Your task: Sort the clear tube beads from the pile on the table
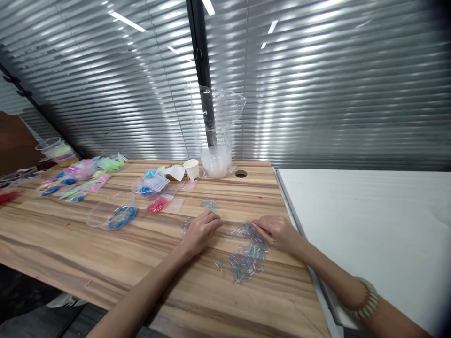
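My left hand (200, 231) rests palm down on the wooden table (105, 253), fingers curled together, touching the table near a small clear bag. My right hand (278, 232) lies at the right edge of a loose pile of clear tube beads (246, 258), its fingers pinched together at the top of the pile. Whether either hand holds a bead is too small to see. A beaded bracelet (366, 300) is on my right wrist.
A clear bowl with blue beads (114, 213) sits left of my hands. Bags of red, blue, pink and green beads (155, 185) lie further back, with a paper cup (192, 169) and stacked clear bowls in a plastic bag (216, 157). A white table (369, 225) adjoins on the right.
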`<state>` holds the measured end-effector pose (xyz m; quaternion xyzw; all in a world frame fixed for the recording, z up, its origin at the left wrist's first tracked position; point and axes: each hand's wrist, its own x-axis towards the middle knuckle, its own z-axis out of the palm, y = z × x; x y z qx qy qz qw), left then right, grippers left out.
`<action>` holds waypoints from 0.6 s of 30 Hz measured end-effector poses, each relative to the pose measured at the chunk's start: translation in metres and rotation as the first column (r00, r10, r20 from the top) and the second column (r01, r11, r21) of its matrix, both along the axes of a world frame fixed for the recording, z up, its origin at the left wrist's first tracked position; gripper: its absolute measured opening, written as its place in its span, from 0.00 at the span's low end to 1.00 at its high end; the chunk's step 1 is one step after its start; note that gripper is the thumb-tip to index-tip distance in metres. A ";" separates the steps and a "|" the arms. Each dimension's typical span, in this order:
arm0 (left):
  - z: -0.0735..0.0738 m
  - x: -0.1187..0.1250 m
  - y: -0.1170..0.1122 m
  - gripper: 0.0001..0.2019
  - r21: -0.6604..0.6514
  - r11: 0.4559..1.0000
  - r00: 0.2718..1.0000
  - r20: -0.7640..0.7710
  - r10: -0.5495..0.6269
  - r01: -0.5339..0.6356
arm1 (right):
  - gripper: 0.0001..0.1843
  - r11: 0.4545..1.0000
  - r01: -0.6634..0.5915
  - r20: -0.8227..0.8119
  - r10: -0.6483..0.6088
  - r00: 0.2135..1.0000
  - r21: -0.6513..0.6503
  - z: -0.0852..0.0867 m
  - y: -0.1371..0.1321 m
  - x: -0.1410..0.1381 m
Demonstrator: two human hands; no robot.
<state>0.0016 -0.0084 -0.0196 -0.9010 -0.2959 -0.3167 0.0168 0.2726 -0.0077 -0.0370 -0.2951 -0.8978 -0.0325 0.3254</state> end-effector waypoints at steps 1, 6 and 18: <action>0.000 0.001 -0.001 0.09 -0.010 1.000 1.000 -0.008 -0.004 0.004 | 0.14 1.000 0.003 0.000 -0.003 1.000 -0.009 0.001 0.000 0.000; 0.000 0.005 -0.005 0.09 -0.067 0.997 0.999 -0.038 -0.035 0.032 | 0.15 0.998 0.023 -0.007 -0.023 1.000 -0.063 0.005 -0.001 0.001; -0.001 0.001 0.000 0.09 0.012 1.000 0.999 0.036 -0.011 0.010 | 0.15 0.995 0.022 -0.042 -0.026 0.999 -0.092 -0.006 0.004 0.001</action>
